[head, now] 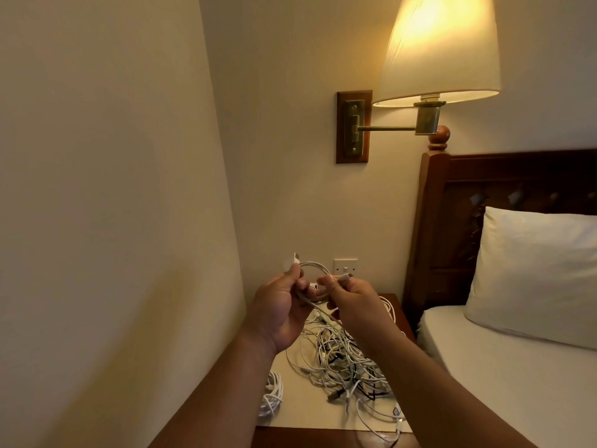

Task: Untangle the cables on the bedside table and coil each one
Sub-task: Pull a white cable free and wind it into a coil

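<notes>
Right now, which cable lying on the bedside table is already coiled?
The white cable at the left edge of the table: a tidy bundle, lying apart from the tangled pile.

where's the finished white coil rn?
Head view: the coiled white cable lies on the near-left part of the bedside table, next to the wall and left of the tangled cable pile.

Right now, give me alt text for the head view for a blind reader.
The left hand grips a partly coiled white cable while the right hand pinches its plug end, both above a bedside table. On the table lie a tangled cable pile and one coiled cable.
</notes>
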